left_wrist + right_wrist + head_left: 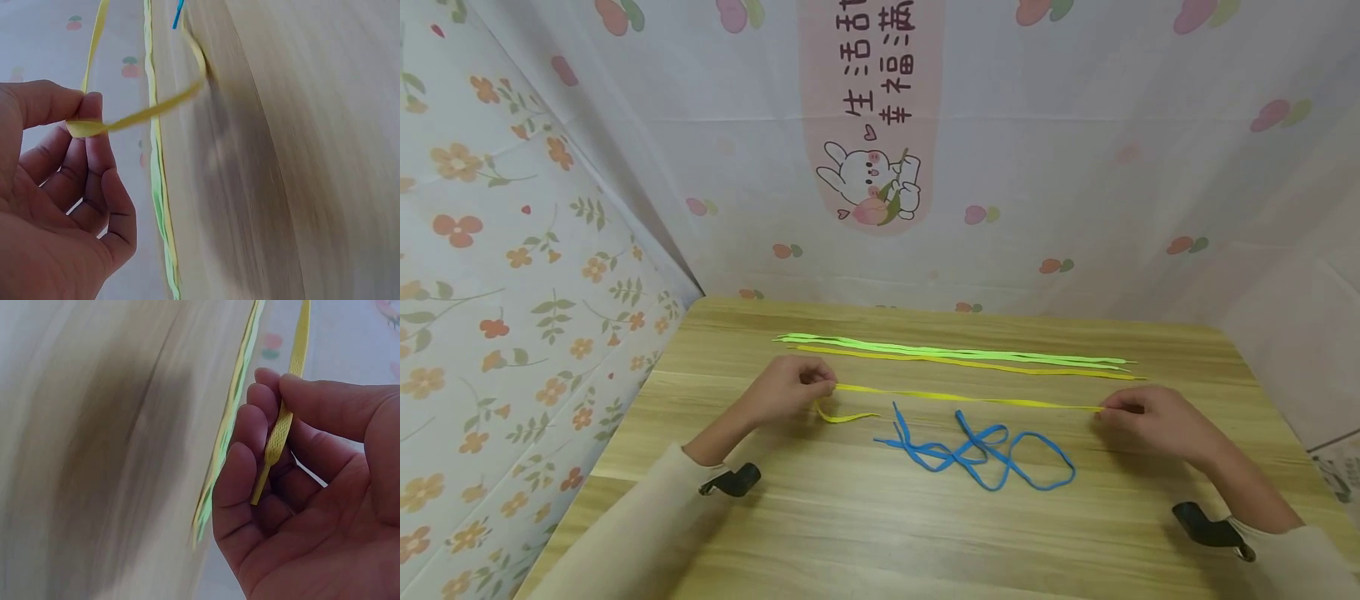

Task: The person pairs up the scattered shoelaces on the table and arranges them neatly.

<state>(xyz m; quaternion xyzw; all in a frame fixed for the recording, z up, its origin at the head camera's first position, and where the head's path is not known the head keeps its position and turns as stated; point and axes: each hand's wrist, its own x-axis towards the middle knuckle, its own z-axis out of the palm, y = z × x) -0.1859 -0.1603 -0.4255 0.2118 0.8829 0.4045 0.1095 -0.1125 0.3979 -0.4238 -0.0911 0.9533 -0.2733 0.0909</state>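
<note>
A flat yellow shoelace [955,397] is stretched nearly straight between both hands, above the wooden table. My left hand [790,386] pinches it between thumb and index finger; past that grip a loose tail [150,112] curves down towards the tabletop. At the other side my right hand [1153,421] pinches the lace near its end, and the narrow tip [261,484] sticks out below the thumb, over the curled fingers. Nearer the body than the taut lace lies a tangled blue shoelace [951,457]. Beyond it, bright green shoelaces [925,350] and another yellow shoelace [1000,367] lie straight, side by side.
The wooden table [880,533] meets a white patterned curtain [1037,192] along its back edge. A floral curtain [512,275] hangs on the left. Dark camera mounts [733,481] sit at both wrists, by the cream sleeves.
</note>
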